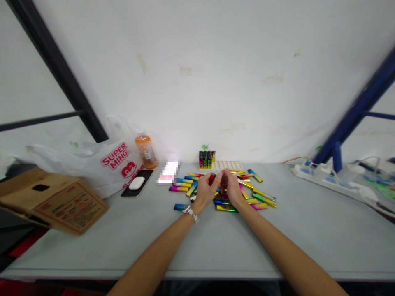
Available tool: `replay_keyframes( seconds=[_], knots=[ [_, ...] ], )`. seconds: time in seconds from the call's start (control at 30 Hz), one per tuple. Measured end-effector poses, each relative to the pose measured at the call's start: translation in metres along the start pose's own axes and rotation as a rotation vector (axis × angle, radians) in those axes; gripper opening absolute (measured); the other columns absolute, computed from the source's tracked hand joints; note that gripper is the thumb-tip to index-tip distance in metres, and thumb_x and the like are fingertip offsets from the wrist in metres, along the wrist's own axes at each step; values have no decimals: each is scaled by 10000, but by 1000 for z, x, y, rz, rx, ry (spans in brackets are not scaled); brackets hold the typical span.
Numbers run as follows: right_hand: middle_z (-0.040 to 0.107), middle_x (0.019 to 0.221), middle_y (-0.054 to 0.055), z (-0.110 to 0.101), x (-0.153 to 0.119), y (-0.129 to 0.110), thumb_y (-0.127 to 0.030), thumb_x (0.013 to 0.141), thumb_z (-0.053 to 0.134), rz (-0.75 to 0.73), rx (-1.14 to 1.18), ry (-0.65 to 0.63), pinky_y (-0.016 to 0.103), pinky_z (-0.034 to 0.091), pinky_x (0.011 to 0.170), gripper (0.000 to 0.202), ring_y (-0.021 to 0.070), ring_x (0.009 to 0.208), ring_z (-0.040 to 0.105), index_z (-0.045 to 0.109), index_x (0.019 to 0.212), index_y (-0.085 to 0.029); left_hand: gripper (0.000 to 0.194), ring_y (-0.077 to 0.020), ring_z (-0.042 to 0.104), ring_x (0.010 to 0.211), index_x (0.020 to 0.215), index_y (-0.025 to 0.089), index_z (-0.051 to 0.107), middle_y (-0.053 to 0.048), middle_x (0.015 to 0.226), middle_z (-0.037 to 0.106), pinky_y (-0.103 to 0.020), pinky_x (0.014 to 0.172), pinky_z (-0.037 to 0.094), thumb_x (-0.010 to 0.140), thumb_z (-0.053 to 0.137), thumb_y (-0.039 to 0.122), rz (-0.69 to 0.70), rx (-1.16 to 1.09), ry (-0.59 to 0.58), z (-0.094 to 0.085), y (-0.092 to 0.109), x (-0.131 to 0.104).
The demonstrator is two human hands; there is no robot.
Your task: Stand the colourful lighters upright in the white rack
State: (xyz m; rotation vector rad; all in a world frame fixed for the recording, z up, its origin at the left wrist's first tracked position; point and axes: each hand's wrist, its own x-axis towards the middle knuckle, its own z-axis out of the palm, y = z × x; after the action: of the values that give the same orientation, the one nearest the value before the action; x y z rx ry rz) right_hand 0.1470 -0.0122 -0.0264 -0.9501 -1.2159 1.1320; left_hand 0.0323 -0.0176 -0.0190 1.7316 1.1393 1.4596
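Head view: left fingers point(217, 181) grip small, red, plastic-looking piece point(211, 178), likely light, best side-pinched; right fingers point(227, 177), I cannot tell.

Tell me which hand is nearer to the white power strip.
Right. The right hand is left of the white power strip, with bare tabletop between; the left hand is farther left, beyond the right hand. Neither touches the strip.

Grey table point(333, 230) against a scuffed white wall point(216, 82).
Slanted posts, black point(63, 74) and blue point(361, 107), flank the table's far edge, left and right.
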Motion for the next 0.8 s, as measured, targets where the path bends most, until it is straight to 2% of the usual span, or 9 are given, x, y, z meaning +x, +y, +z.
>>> replay_keyframes(
  seconds=[0.33,0.57,0.8],
  knots=[
    [485,456,-10,2,-1,-3,-779,865,329,-2,32,-29,238,261,394,679,90,378,382,504,570,-193,452,-96,392,504,554,179,453,44,502,429,-249,529,283,883,494,486,-19,47,38,0,0,1],
    [479,453,-11,3,-3,-6,-776,868,322,-5,12,-29,240,240,392,684,94,382,366,526,576,-192,346,-102,408,510,566,187,444,39,511,452,-247,531,286,855,465,376,-21,103,42,2,-1,4],
    [478,450,-13,1,-3,-4,-747,887,323,-7,-20,-31,254,252,406,665,104,390,371,530,580,-195,365,-105,423,509,583,185,459,36,516,473,-249,530,299,873,472,405,-12,83,28,2,-1,3]
  ],
)
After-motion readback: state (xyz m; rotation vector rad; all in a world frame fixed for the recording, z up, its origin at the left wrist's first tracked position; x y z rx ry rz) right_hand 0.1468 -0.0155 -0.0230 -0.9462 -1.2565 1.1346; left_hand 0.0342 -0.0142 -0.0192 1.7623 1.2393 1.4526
